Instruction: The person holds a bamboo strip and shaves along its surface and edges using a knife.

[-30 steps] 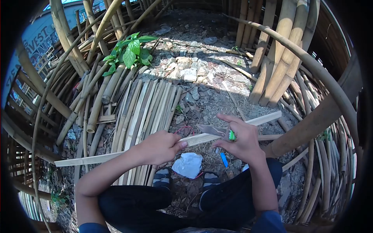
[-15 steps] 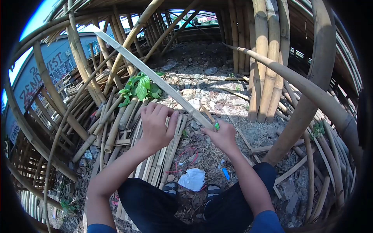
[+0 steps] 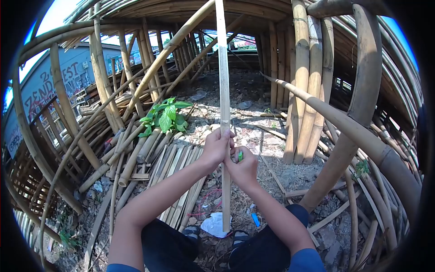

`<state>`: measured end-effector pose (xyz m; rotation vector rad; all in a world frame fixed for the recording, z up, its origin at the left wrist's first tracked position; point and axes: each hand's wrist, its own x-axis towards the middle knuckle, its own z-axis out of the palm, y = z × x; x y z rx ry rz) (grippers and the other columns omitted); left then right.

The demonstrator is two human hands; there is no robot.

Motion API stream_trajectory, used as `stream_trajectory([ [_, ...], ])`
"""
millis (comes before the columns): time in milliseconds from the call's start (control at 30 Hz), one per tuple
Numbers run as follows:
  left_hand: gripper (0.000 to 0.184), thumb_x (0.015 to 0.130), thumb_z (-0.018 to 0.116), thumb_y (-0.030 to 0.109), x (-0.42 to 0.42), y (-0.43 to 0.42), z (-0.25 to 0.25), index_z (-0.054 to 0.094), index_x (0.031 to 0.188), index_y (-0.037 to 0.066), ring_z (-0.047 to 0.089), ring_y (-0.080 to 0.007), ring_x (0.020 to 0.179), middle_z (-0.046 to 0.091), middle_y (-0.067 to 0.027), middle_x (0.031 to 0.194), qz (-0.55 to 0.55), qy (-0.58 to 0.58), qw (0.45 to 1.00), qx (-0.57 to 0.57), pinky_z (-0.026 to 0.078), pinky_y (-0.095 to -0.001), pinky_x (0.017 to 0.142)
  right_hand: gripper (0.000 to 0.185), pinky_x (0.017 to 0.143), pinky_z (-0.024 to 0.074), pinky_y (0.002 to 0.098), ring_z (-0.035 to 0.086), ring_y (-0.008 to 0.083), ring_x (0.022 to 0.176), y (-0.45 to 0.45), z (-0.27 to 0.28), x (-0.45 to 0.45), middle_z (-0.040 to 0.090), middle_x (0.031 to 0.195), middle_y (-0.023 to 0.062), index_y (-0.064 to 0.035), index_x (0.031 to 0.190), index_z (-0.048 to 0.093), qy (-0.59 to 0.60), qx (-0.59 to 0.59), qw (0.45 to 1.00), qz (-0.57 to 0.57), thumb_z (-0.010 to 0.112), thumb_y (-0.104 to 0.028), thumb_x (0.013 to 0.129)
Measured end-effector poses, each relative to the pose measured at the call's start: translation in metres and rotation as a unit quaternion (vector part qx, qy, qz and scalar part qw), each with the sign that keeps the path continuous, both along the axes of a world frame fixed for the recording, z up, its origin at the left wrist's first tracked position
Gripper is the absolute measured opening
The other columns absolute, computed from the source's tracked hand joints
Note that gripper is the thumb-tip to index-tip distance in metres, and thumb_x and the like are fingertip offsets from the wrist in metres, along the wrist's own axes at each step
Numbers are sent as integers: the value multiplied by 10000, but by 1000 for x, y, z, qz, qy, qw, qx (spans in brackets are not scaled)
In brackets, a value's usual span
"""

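A long, pale bamboo strip (image 3: 224, 90) stands nearly upright in front of me, its lower end hanging down between my knees. My left hand (image 3: 215, 150) is closed around the strip near mid-view. Just below and to the right, my right hand (image 3: 243, 168) is closed, touching the strip's side. A small green object (image 3: 240, 155), perhaps a tool's handle, shows between its fingers; the rest of it is hidden. On the ground to the left lies a row of split bamboo strips (image 3: 181, 170).
A thick bamboo pole (image 3: 335, 120) slants across the right side, near upright bamboo posts (image 3: 299, 90). A leafy plant (image 3: 166, 117) grows by stacked poles at left. White plastic (image 3: 215, 225) and a blue object (image 3: 256, 220) lie by my feet.
The bamboo strip has swung from a leftward slant to nearly upright, and its lower end now hangs below my hands. My left hand has moved right and taken hold of it.
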<state>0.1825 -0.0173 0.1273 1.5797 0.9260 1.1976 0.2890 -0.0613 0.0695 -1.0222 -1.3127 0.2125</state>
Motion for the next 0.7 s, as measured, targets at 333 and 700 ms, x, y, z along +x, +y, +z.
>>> stream_trajectory([
  [333,379,1096,329,374,-61,39,35,509,951,74,370,-91,487,435,12,664,-31,37,991,-123,328,-267,458,492,511,420,403,565,270,494,39,15,56,527,534,94,-39,801,560,-77,20,996,-40,451,-456,1038],
  [700,372,1085,407,347,-120,49,-44,551,897,60,409,-69,462,455,20,610,8,171,984,-45,335,-242,424,448,483,438,455,582,363,497,102,-32,-24,538,532,133,-49,770,528,-299,9,949,100,529,-431,1004],
])
